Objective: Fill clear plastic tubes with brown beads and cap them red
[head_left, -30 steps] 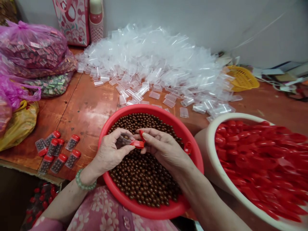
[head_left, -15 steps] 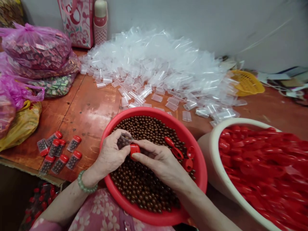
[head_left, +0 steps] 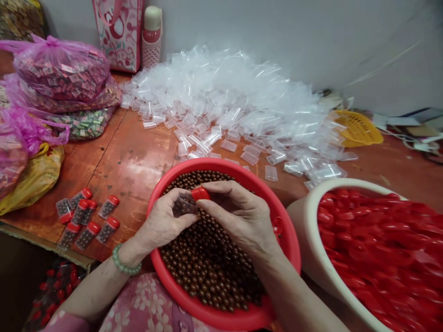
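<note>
Over a red basin (head_left: 282, 263) of small brown balls (head_left: 214, 272), my left hand (head_left: 164, 221) is closed round a clear container (head_left: 184, 204) with dark balls inside. A red cap (head_left: 200, 193) sits at the container's right end. My right hand (head_left: 242, 214) pinches this cap between thumb and fingers. Part of a loose red cap (head_left: 277, 225) shows at the basin's right side, beside my right hand.
Several filled containers (head_left: 87, 235) lie on the table (head_left: 138, 159) at left. Behind the basin is a heap of clear tubes (head_left: 224, 97). A white tub (head_left: 313, 221) of red caps stands right. Bags (head_left: 62, 69) and a yellow basket (head_left: 358, 129) are farther back.
The capped end has moved slightly up and right with both hands. My right hand has turned, covering most of the loose red caps in the basin. The view has shifted a little.
</note>
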A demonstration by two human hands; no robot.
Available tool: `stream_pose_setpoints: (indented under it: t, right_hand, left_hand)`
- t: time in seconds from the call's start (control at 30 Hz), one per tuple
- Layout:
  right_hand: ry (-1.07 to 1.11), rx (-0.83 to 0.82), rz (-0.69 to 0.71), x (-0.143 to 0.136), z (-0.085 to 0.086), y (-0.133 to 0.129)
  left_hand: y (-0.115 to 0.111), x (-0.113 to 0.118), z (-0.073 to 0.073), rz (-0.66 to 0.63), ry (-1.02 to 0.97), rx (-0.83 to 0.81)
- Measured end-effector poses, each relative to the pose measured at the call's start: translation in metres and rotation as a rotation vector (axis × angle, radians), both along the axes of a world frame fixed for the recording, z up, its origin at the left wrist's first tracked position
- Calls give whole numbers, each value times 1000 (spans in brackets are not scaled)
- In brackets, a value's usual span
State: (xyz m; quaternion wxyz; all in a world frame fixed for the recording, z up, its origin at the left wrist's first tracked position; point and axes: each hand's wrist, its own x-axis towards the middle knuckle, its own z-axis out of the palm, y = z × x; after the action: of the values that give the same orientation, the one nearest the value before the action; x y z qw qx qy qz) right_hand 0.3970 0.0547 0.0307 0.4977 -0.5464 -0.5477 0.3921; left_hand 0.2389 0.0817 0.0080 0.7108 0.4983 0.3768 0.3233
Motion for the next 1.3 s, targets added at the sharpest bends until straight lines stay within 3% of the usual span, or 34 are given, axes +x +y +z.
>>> stream_pose_setpoints:
  t: [0.37,0.6,0.8,0.9,1.0,1.2,1.3]
  right_hand:
    - [-176,117,24,-7,-2,3]
    - [-271,158,41,-5,-3,2]
    - [-389,142,86,-5,0,3]
    - [-423,210,90,-8,-1,2]
    - [-440,274,72,-11,-4,1]
    - [-398,247,60,-10,-9,-3]
    - [-390,330,76,-9,-12,-4]
  left_hand:
    - [-2,2,-3,-23,28,106]
    - [-1,2,-3,3,14,44]
    - [-2,2,-2,6,151,119]
    - [-2,2,-3,-9,147,147]
    - [-3,2,-5,-25,172,189]
    - [-9,1,-10,-4,326,358]
    - [-8,1,-11,-40,276,337]
